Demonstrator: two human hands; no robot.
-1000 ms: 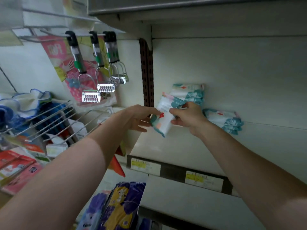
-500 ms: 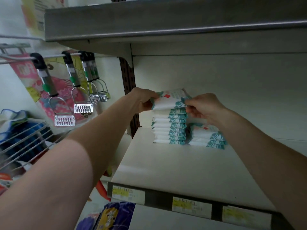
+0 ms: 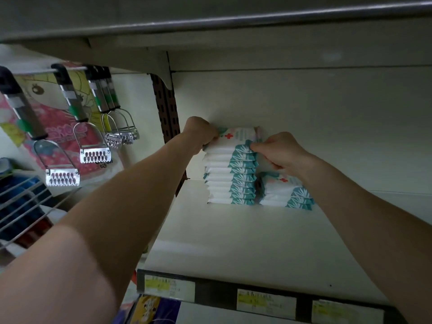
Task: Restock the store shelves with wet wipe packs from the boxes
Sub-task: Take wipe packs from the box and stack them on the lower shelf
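A tall stack of white-and-teal wet wipe packs (image 3: 230,178) stands at the back left of the white shelf (image 3: 233,242). On its top lies a wet wipe pack (image 3: 238,136) with a red cross. My left hand (image 3: 198,134) grips that pack's left end and my right hand (image 3: 278,150) pinches its right end. A shorter stack of wet wipe packs (image 3: 285,192) sits just right of the tall one, partly hidden by my right wrist.
An upper shelf (image 3: 210,17) hangs close overhead. A brown slotted upright (image 3: 166,113) marks the shelf's left side. Metal peelers (image 3: 93,141) hang on a rail at left above a wire basket (image 3: 21,206). Price labels (image 3: 266,300) line the shelf's front edge.
My hands carried the pack from in front of the shelf up onto the tall stack. Over the last half second it settled flatter on top. The camera rose and moved closer.
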